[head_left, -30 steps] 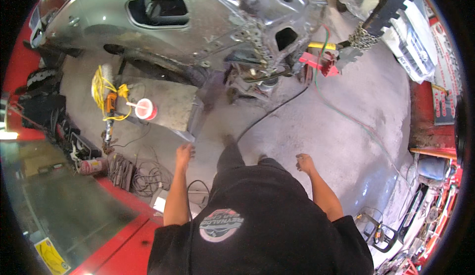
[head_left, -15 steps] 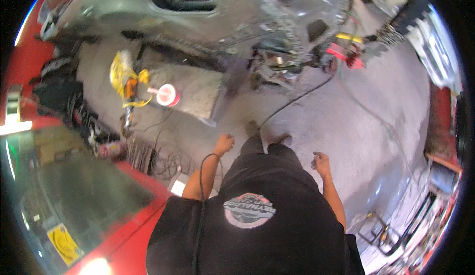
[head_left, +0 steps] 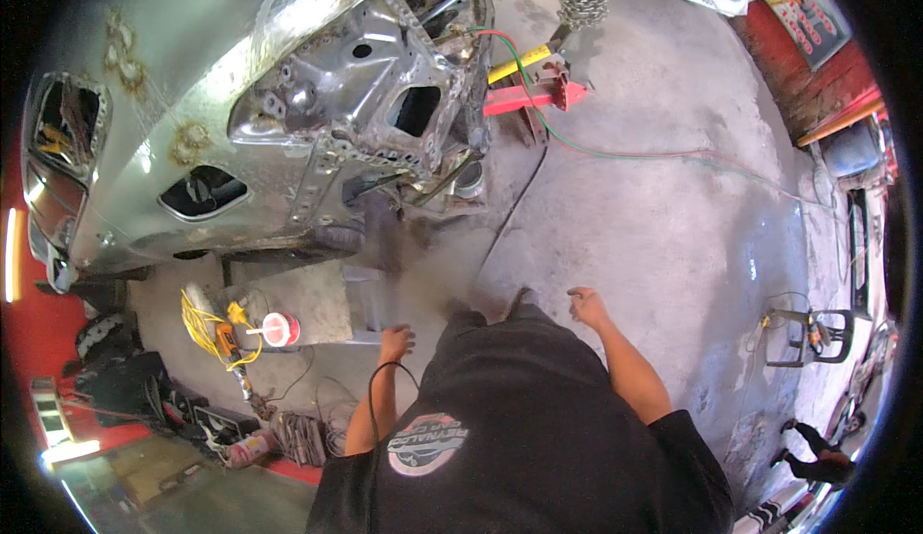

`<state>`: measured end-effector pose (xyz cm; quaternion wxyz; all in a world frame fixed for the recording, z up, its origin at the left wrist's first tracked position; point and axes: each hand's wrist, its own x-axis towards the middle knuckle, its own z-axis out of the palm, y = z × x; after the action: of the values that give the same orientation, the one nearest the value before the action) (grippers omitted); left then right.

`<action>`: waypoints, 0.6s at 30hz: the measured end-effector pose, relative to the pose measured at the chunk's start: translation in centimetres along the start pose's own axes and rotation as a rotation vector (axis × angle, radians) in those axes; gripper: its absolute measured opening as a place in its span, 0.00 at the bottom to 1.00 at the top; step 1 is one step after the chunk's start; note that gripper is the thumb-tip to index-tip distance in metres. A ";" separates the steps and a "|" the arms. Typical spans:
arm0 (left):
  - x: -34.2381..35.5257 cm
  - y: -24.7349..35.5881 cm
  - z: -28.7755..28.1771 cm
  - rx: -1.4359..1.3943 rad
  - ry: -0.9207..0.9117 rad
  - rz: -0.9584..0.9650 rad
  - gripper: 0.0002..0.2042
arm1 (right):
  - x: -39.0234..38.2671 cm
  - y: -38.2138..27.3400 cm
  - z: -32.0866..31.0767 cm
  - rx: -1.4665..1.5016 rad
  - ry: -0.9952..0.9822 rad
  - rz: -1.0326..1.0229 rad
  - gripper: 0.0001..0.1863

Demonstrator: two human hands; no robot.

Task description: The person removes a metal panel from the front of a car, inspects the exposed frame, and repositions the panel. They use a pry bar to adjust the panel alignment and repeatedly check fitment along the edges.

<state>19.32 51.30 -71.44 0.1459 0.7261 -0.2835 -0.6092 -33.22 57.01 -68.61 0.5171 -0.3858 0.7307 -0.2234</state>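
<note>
My left hand (head_left: pixel 396 343) hangs beside my left hip with loosely bent fingers apart and nothing in it. A dark cable loops around that forearm. On the other side, my right hand (head_left: pixel 584 305) is held out over the floor, empty, its fingers loosely stretched toward my body. Nearest to the left hand is a low board (head_left: pixel 325 305) on the floor. On it stands a small red-and-white tub (head_left: pixel 281 329) with a stick-like handle across its top. An orange power tool (head_left: pixel 228 342) with a bundled yellow cord (head_left: pixel 199 326) lies beside the tub.
A stripped bare-metal car body (head_left: pixel 288 53) fills the far left. Beyond it are a red stand (head_left: pixel 529 99), a chain-wrapped post (head_left: pixel 585 0) and a red-green hose (head_left: pixel 663 154) across the floor. A black chair frame (head_left: pixel 812 337) and another person (head_left: pixel 817 457) are at right.
My view has swung right: the car body, tub and tool now appear lower and farther left. My right forearm is bent farther inward. Both hands stay empty.
</note>
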 end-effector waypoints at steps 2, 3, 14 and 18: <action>0.1 2.1 1.4 0.019 -0.006 0.045 0.18 | 0.6 -0.1 -0.4 0.045 0.022 0.002 0.18; 0.0 3.4 2.2 0.027 -0.007 0.068 0.18 | 0.7 0.5 -0.9 0.053 0.036 0.011 0.18; 2.2 14.6 10.5 0.150 -0.008 0.468 0.16 | -0.1 11.1 -8.7 0.061 0.093 0.148 0.18; 1.3 21.1 13.5 0.243 0.031 0.547 0.16 | -0.9 12.0 -9.7 0.114 0.136 0.201 0.17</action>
<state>1.44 35.51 -63.63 0.2209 0.6440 -0.5373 -0.4977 -46.07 64.26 -73.18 0.5073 -0.2646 0.7850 -0.2374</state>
